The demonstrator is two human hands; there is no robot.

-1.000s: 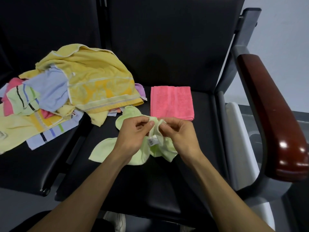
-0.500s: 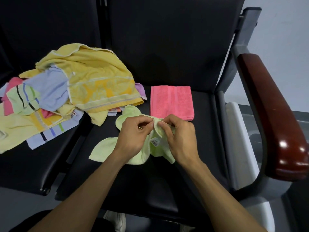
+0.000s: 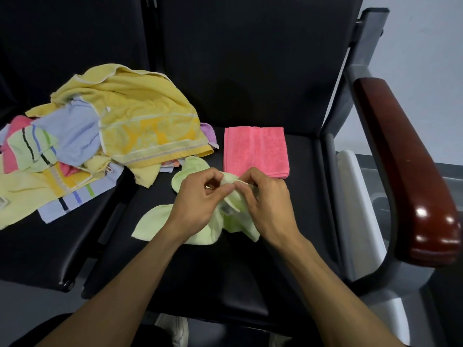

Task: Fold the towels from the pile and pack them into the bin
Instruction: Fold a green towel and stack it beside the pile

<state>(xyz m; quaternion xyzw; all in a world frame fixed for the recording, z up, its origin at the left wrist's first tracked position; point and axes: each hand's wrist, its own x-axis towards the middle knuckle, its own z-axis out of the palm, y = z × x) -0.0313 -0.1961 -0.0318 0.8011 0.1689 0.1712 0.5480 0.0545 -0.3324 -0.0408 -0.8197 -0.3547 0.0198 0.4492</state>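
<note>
A crumpled light green towel [image 3: 155, 221] lies on the black chair seat [image 3: 225, 276] in front of me. My left hand [image 3: 198, 204] and my right hand [image 3: 265, 201] both pinch its bunched upper edge, fingertips almost touching; a small white label shows between them. Behind the hands a pink towel [image 3: 255, 151] lies folded flat. The pile of unfolded towels [image 3: 100, 136], topped by a big yellow one, spreads over the left seat. I cannot make out a bin with certainty.
A dark red wooden armrest [image 3: 406, 166] on a grey frame rises at the right. A white curved object [image 3: 355, 196] sits beyond the seat's right edge. The black backrest [image 3: 250, 58] stands behind. A white shoe [image 3: 175, 331] shows below the seat front.
My hands have drawn closer together on the green towel's edge, and the right fingers have shifted left over the fold. The towel's label is more covered.
</note>
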